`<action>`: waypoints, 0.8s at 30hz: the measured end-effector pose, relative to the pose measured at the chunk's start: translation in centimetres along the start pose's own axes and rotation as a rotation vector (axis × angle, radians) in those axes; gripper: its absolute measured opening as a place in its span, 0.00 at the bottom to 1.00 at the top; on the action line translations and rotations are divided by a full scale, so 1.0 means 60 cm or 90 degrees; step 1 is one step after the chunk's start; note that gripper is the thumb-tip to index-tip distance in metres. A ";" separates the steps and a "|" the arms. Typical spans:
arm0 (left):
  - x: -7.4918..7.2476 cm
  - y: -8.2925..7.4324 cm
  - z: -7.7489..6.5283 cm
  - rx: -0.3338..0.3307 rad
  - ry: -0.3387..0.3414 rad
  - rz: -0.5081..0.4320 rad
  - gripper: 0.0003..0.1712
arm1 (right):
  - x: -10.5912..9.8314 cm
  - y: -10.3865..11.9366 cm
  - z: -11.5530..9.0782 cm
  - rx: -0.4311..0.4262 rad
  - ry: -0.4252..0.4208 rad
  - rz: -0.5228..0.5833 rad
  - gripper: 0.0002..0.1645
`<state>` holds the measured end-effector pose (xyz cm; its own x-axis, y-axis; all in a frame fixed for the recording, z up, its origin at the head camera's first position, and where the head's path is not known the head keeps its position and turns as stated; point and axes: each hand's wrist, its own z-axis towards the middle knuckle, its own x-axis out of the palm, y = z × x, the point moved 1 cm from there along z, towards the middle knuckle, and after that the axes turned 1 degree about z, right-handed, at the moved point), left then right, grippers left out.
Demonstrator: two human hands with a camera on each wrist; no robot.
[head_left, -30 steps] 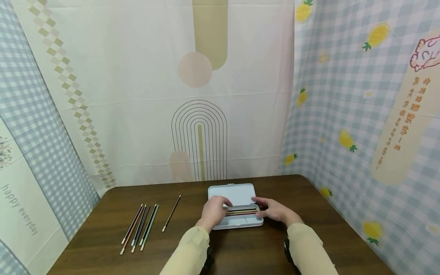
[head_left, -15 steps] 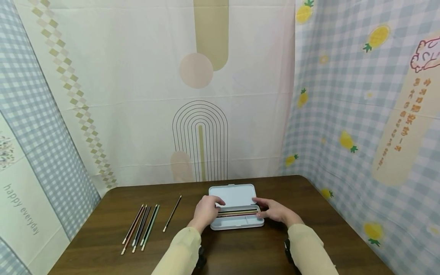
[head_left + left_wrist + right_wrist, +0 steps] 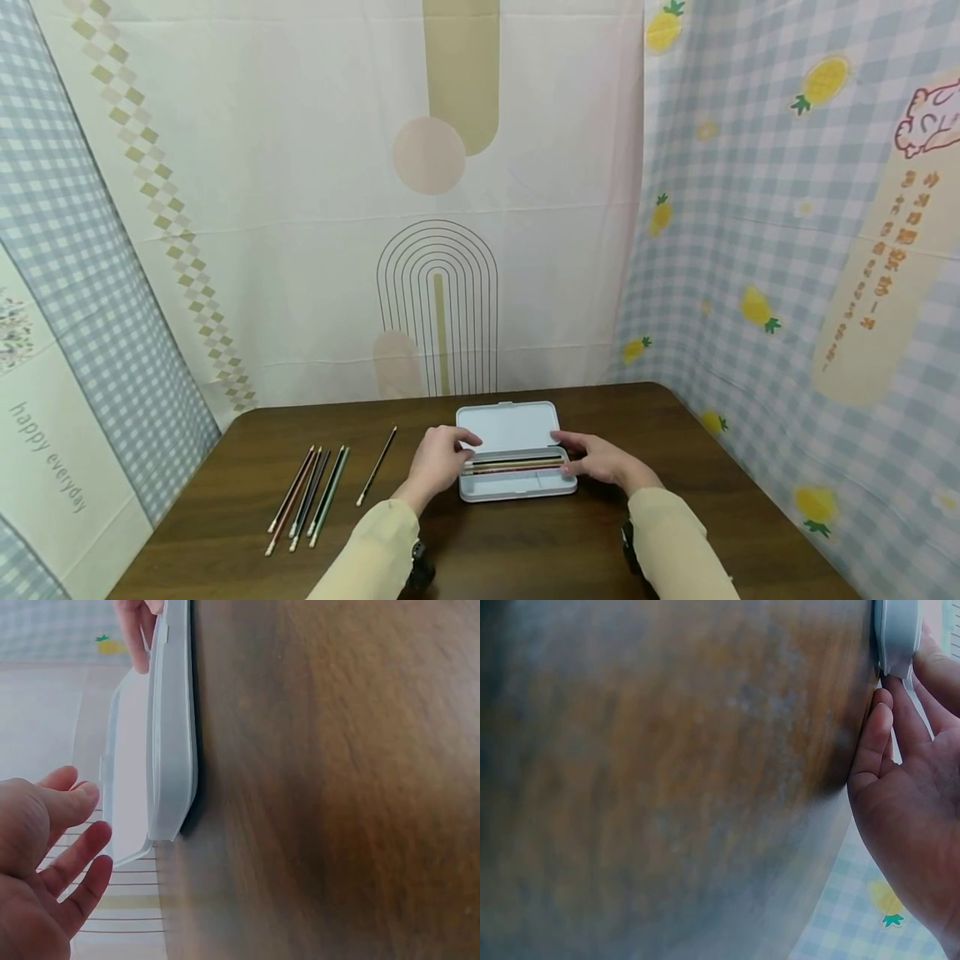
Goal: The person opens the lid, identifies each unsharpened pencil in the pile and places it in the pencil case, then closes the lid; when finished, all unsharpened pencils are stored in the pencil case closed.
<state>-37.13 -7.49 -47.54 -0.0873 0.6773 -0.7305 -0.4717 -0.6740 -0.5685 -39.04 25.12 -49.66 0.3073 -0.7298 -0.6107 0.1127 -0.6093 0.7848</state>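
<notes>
A pale blue pencil case [image 3: 517,493] lies unfolded on the table, its lid [image 3: 510,425] laid back behind it. Several pencils [image 3: 517,463] lie lengthwise in the back part of the case. At its right end my right hand [image 3: 603,461] grips the case, thumb on the rim and a finger by the lid's corner; in the right wrist view the other fingers [image 3: 871,742] are near the case's end. My left hand [image 3: 437,460] hovers at the left end, fingers apart and loosely bent, holding nothing; the left wrist view shows a gap between thumb and fingers.
Several pencils [image 3: 303,496] lie in a loose group at the left of the dark wooden table [image 3: 525,554]. One more pencil [image 3: 377,467] lies alone between them and the case. Patterned cloths [image 3: 300,208] hang behind and beside the table.
My left hand has let go of the pencils in the case and moved left, out past the case's left end. My right hand has stayed where it was.
</notes>
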 end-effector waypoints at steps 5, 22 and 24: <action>-0.008 -0.002 -0.006 0.019 -0.004 -0.049 0.10 | -0.002 0.002 -0.001 -0.007 0.004 -0.010 0.42; -0.085 0.050 -0.049 -0.012 -0.041 -0.075 0.08 | -0.001 -0.003 0.005 0.000 0.004 -0.011 0.42; -0.095 0.060 -0.056 -0.031 -0.043 -0.074 0.08 | -0.001 -0.004 0.005 0.000 0.004 -0.012 0.42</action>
<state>-35.36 -14.77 -46.67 -0.0945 0.7694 -0.6318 -0.4389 -0.6018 -0.6672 -39.33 25.20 -49.83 0.3117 -0.7164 -0.6242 0.1187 -0.6224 0.7737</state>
